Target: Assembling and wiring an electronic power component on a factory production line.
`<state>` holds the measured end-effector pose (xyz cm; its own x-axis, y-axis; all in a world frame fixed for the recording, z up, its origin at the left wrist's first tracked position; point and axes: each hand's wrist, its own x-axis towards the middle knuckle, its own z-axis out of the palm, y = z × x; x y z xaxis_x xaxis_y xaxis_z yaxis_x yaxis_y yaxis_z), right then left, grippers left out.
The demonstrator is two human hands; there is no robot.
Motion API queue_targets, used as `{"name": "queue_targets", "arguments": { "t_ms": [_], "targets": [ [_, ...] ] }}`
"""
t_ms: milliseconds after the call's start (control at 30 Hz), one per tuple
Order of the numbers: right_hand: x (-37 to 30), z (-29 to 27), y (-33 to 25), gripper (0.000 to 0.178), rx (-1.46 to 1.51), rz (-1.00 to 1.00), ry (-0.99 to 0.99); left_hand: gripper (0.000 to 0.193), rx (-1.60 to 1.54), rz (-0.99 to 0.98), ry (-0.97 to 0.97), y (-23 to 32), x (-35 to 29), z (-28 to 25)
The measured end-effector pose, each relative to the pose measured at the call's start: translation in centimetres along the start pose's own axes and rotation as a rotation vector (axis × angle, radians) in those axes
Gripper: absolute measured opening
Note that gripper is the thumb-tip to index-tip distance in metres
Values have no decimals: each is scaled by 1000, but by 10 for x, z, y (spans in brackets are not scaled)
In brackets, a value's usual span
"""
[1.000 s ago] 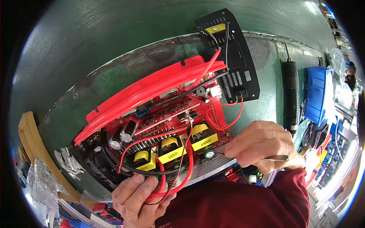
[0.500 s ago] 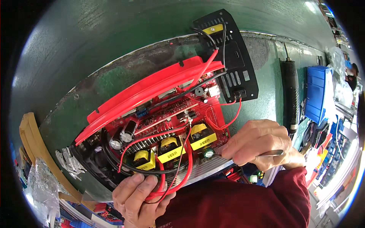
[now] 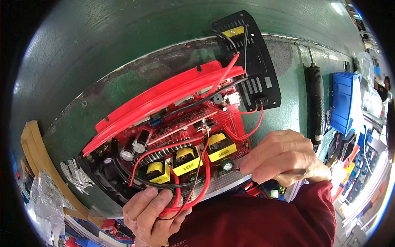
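Observation:
A red circuit board (image 3: 238,123) with three yellow-wrapped transformers (image 3: 222,153) lies in an open casing, between a red side panel (image 3: 164,103) and a ribbed metal side (image 3: 224,183). My left hand (image 3: 150,212) is closed round thick red wires (image 3: 205,177) at the casing's near side; a thin dark wire crosses them. With closed fingers, my right hand (image 3: 279,156) holds slim metal tweezers (image 3: 295,171) at the board's near right corner. Their front end is mostly hidden by my fingers, close to a small round capacitor (image 3: 227,165). A black vented end plate (image 3: 257,61) hangs on by wires.
A black cylindrical power screwdriver (image 3: 315,103) stands to the right, beside a blue bin (image 3: 343,99). Several short metal strips (image 3: 76,175) lie left of the casing. Farther left are a cardboard edge (image 3: 37,144) and clear plastic bags (image 3: 45,201).
The casing, with its board and end plate, has shifted slightly right. The rear end of the tweezers has dipped and turned in my right hand. My left hand keeps its hold.

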<state>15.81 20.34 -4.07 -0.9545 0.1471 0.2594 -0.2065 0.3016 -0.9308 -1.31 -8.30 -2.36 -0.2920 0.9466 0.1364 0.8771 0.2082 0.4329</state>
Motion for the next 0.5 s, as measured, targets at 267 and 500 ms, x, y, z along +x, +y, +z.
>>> {"name": "queue_targets", "arguments": {
  "t_ms": [267,500],
  "targets": [
    [2,4,0,12,1,-40,31,29,25,-5,-17,0,-2,-6],
    [22,21,-6,26,-43,-173,-49,27,155,64,-55,-6,-1,-20]
  ]
}}
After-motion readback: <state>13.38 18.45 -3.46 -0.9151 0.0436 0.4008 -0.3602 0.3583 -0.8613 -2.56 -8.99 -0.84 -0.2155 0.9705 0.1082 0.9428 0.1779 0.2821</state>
